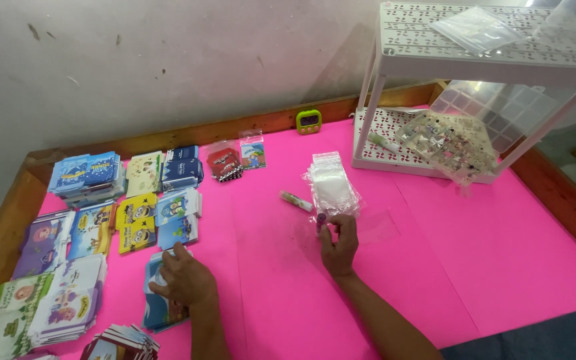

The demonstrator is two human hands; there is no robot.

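Bare forearms, no sleeves, 2 unadorned hands [188, 279]

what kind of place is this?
Probably a small hand-packing workbench: stacks of printed cards sorted on a pink table, clear plastic bags by the right hand, and a white shelf rack.

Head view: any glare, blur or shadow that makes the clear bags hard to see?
Head view: sharp overall, evenly lit; bright glare at the top right over the white perforated plastic rack washes out the clear bag lying on it; the stack of clear plastic zip bags above the right hand shows soft sheen yet readable edges; the left hand casts only a faint shadow on the pink table cover.
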